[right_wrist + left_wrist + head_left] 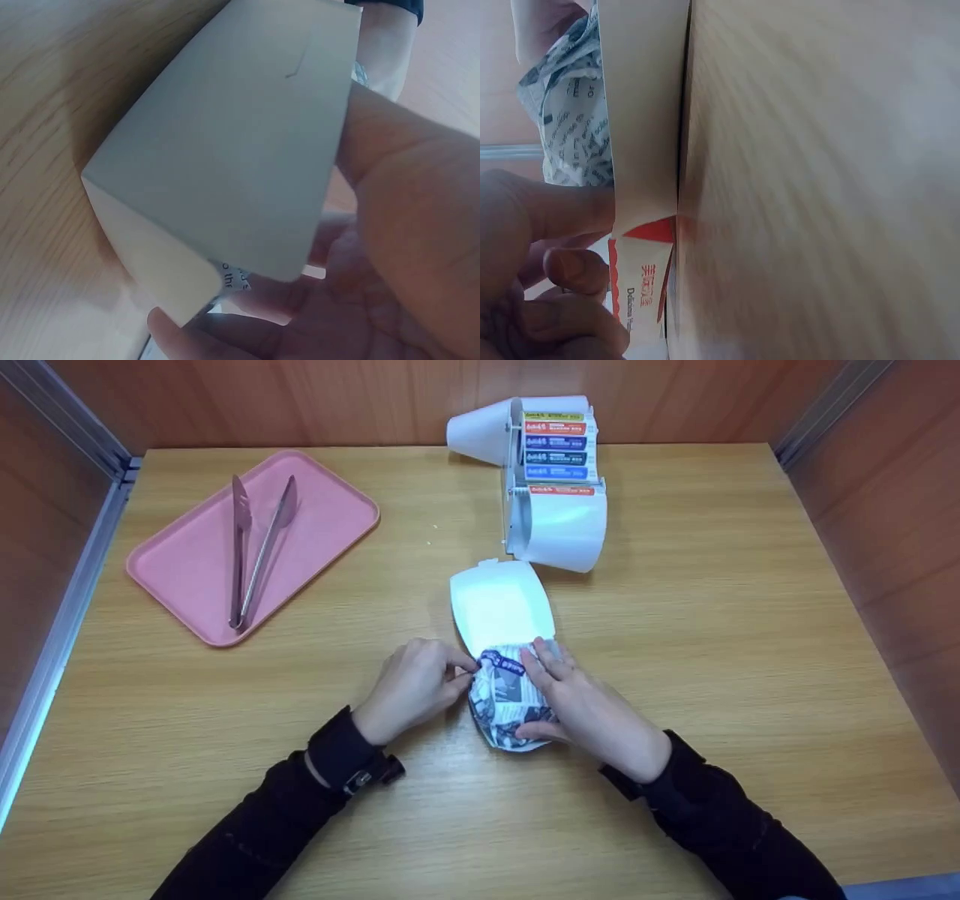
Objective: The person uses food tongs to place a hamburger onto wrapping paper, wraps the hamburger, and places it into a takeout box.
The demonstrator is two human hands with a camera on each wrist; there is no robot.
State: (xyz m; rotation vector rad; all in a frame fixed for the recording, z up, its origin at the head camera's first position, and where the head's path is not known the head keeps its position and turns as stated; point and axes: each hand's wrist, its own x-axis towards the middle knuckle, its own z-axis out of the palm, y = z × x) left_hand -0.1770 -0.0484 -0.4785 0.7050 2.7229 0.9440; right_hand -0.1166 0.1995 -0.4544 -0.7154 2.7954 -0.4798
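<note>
A hamburger box (pixel 501 604) of white card stands with its lid folded back, and red lettering shows on its side in the left wrist view. Inside lies a rounded parcel wrapped in newsprint-patterned paper (pixel 510 690); its contents are hidden. My left hand (pixel 414 686) pinches the box's left edge, one finger reaching inside the wall (pixel 645 112) and others curled outside. My right hand (pixel 581 701) lies over the parcel's right side with spread, fairly straight fingers, its thumb near the front. In the right wrist view the box's plain outer wall (pixel 217 142) hides part of that hand.
A pink tray (pixel 180 562) at the left carries metal tongs (pixel 259 555). Behind the box stands a label dispenser (pixel 555 450) with coloured label strips and white cups or sleeves (pixel 566 529) on it. Wooden panels (pixel 337 401) enclose the table (pixel 697 607) at the back and sides.
</note>
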